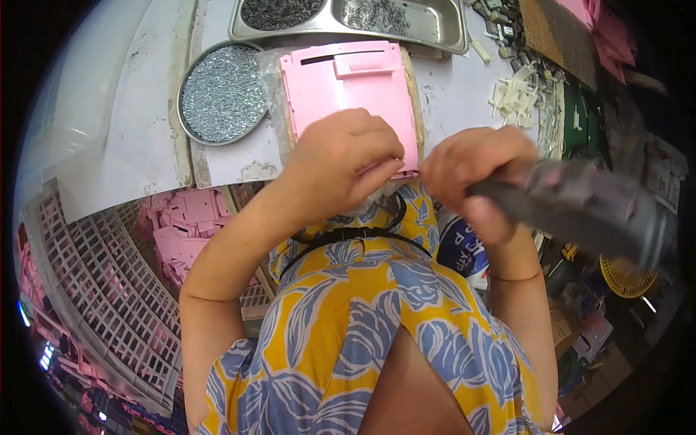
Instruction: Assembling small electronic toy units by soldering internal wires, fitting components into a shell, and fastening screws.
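A pink plastic panel (351, 94) with a long slot and a raised block lies in front of me on a padded support. My left hand (344, 156) is over its near edge, fingers curled and thumb against the fingertips. Whatever that pinch holds is too small to make out. At the panel's near right corner, my right hand (482, 167) is closed around a dark power screwdriver (594, 206), tilted with its body extending to the right. The tool is blurred by motion, and its tip is hidden by my fingers.
A round metal dish (180, 109) of silvery screws (221, 90) stands left of the panel. Behind is a steel tray (330, 18) holding small dark parts. White plastic pieces (516, 98) lie at right. A slatted crate (101, 290) and more pink panels (188, 225) are at lower left.
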### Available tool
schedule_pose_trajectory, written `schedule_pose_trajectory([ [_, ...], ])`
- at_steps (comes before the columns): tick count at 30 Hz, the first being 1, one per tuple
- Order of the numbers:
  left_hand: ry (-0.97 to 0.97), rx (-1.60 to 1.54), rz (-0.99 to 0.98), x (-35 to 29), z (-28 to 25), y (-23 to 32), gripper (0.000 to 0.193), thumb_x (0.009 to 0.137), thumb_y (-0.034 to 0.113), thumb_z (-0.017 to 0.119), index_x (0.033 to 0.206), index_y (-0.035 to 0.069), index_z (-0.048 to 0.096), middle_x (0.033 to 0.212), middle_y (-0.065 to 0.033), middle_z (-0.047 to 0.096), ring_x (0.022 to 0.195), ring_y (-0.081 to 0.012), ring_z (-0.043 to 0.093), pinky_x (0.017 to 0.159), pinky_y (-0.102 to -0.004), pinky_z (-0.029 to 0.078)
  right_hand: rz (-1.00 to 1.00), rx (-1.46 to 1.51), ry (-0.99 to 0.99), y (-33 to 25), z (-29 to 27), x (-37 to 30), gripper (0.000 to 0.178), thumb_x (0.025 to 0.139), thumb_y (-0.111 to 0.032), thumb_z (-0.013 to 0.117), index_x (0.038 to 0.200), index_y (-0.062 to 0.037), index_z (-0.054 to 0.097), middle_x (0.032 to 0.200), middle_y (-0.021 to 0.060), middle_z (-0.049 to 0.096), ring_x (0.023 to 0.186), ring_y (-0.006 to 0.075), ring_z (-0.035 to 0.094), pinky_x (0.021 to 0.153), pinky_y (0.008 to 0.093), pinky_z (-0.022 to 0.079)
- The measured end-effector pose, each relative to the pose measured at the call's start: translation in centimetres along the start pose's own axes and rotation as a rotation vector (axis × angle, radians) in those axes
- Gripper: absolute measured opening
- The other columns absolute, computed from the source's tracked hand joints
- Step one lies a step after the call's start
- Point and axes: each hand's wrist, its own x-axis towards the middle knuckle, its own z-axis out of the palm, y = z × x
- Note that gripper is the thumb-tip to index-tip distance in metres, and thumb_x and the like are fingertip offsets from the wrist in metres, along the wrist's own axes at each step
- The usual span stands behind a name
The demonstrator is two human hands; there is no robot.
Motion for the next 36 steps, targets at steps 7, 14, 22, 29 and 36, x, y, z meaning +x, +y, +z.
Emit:
schedule_pose_trajectory([
  [7,0.071,-0.068,0.024,-0.1,0.8,2.5,0.015,0.077,-0.003,0.076,0.090,0.001,0.069,0.085,-0.0106,0.069,0.074,-0.0255,0.065,0.064,-0.0342,0.053,-0.195,0.197,-0.009,-3.3,0.3,2.4,0.031,0.090,-0.034,0.073,0.102,-0.0164,0.051,0.057,-0.0065,0.050,0.044,0.0087,0.048,0.050,0.0263,0.048],
  [14,0.105,-0.060,-0.113,-0.9,1.6,2.9,0.013,0.076,0.004,0.077,0.085,0.004,0.068,0.079,-0.0101,0.067,0.074,-0.0289,0.064,0.067,-0.0379,0.052,-0.191,0.168,0.021,-3.1,0.8,2.0,0.030,0.089,-0.032,0.073,0.100,-0.0160,0.050,0.056,-0.0057,0.050,0.042,0.0101,0.048,0.048,0.0281,0.048],
  [22,0.084,0.193,0.016,-0.9,1.3,2.8,0.020,0.072,0.008,0.080,0.086,0.004,0.065,0.086,-0.0107,0.066,0.079,-0.0298,0.064,0.070,-0.0404,0.050,-0.144,0.189,0.068,-2.4,1.4,2.5,0.027,0.091,-0.029,0.069,0.103,-0.0151,0.049,0.055,-0.0060,0.047,0.043,0.0107,0.045,0.048,0.0287,0.045],
  [29,0.285,0.848,-0.314,-1.3,-10.0,-3.5,0.014,0.080,0.014,0.077,0.089,0.005,0.072,0.093,-0.0068,0.069,0.088,-0.0275,0.064,0.080,-0.0379,0.047,-0.207,0.202,0.104,1.0,-2.1,4.8,0.027,0.089,-0.018,0.068,0.105,-0.0056,0.049,0.067,0.0046,0.051,0.056,0.0150,0.049,0.060,0.0332,0.047],
  [36,0.204,0.791,-0.325,-3.5,-9.9,-5.3,0.010,0.085,0.015,0.073,0.088,0.005,0.072,0.084,-0.0070,0.068,0.084,-0.0271,0.063,0.077,-0.0386,0.047,-0.183,-0.121,0.046,3.2,-2.1,5.3,0.024,0.094,-0.022,0.064,0.098,-0.0089,0.045,0.060,0.0021,0.046,0.051,0.0132,0.045,0.058,0.0343,0.046],
])
